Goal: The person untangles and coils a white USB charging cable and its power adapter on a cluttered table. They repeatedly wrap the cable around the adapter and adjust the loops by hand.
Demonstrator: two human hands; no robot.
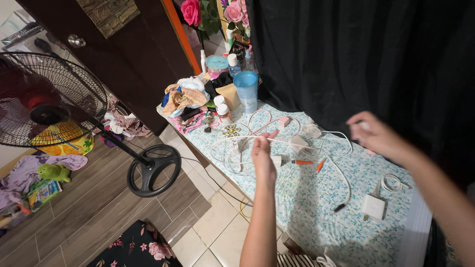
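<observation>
White cable stretches taut between both raised hands.

dark wooden door, wood-look plank floor, black curtain, standing fan, floral-covered table.

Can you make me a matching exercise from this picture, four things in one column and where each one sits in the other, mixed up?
Things:
1. white charger block
2. blue plastic cup
3. standing fan
4. white cable

Places:
A. on the wood floor, left of the table
B. stretched between the left hand and the right hand
C. on the flowered tablecloth, near the right forearm
D. upright at the far end of the table, among bottles

Pairs: 1-C, 2-D, 3-A, 4-B
</observation>
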